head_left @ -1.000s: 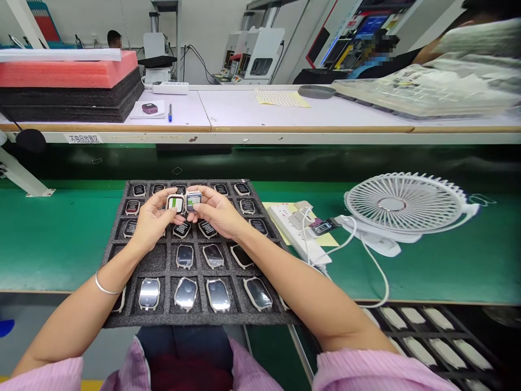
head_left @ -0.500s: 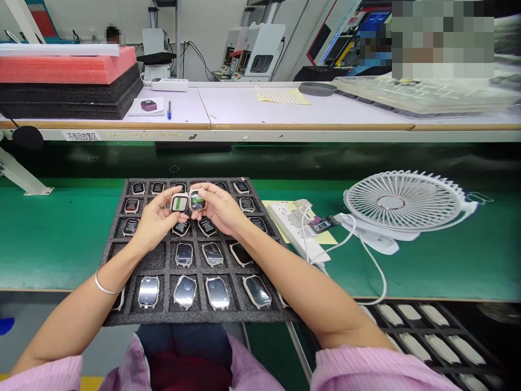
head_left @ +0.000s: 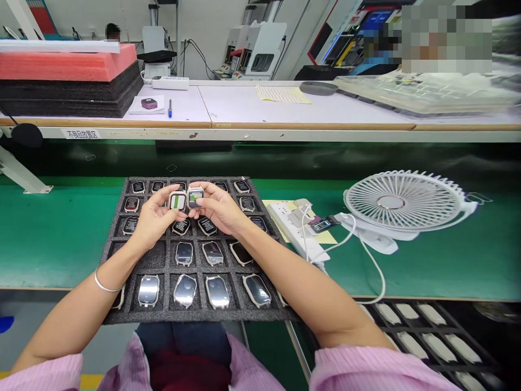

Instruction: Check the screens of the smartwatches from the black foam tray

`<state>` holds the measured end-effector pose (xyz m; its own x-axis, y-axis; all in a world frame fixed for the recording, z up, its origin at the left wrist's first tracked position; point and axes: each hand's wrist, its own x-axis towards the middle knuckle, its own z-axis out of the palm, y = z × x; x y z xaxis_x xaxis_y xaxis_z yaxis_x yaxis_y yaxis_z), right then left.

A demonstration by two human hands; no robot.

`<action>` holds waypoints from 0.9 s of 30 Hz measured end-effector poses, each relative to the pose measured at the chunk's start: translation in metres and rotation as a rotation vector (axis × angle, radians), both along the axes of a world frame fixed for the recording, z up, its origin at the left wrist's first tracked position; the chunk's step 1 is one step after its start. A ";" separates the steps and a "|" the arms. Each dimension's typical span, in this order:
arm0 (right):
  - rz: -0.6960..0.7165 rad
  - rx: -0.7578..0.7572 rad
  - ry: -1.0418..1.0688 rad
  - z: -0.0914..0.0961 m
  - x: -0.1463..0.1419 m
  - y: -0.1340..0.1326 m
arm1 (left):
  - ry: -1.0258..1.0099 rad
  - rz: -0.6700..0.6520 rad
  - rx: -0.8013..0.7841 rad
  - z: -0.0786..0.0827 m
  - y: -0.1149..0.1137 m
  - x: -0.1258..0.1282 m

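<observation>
Above the far half of a dark foam tray (head_left: pixel 154 315), my left hand (head_left: pixel 156 216) grips a smartwatch (head_left: pixel 177 201) whose lit screen shows white and green. My right hand (head_left: pixel 220 208) holds a second smartwatch (head_left: pixel 196 196) close beside it, thumb at the lower part of its lit screen. Several more watch bodies without straps lie in the tray's compartments. Those in the far rows have dark screens with white text, while the near rows, such as this watch (head_left: pixel 148 291), have blank glossy screens. My hands hide some of the compartments.
Right of the tray, a white power strip (head_left: pixel 295 228) with cables lies on the green bench mat (head_left: pixel 439 266). A white fan (head_left: pixel 407 201) stands beyond it. Stacked foam (head_left: pixel 69 92) and a pen (head_left: pixel 170 108) are on the raised shelf. Another tray (head_left: pixel 442 320) sits lower right.
Both held watches have shifted slightly left. My right thumb has moved from the upper part of its watch down to the lower part of the screen.
</observation>
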<state>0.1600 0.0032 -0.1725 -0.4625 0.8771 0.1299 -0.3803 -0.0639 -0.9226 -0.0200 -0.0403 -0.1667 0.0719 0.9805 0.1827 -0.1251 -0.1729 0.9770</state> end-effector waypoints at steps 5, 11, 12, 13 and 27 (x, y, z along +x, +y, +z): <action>0.026 -0.007 -0.013 0.002 -0.001 -0.003 | -0.016 0.052 -0.035 0.002 -0.001 -0.001; 0.008 -0.031 -0.061 0.001 -0.002 -0.003 | -0.020 0.067 -0.044 0.004 -0.002 0.001; 0.009 -0.027 -0.057 0.000 -0.002 -0.003 | -0.021 0.070 -0.043 0.004 -0.002 0.002; 0.012 -0.022 -0.050 0.000 -0.002 -0.003 | -0.022 0.072 -0.043 0.003 -0.002 0.002; 0.023 0.043 -0.025 -0.003 -0.002 -0.001 | -0.028 0.052 0.017 -0.002 0.003 0.001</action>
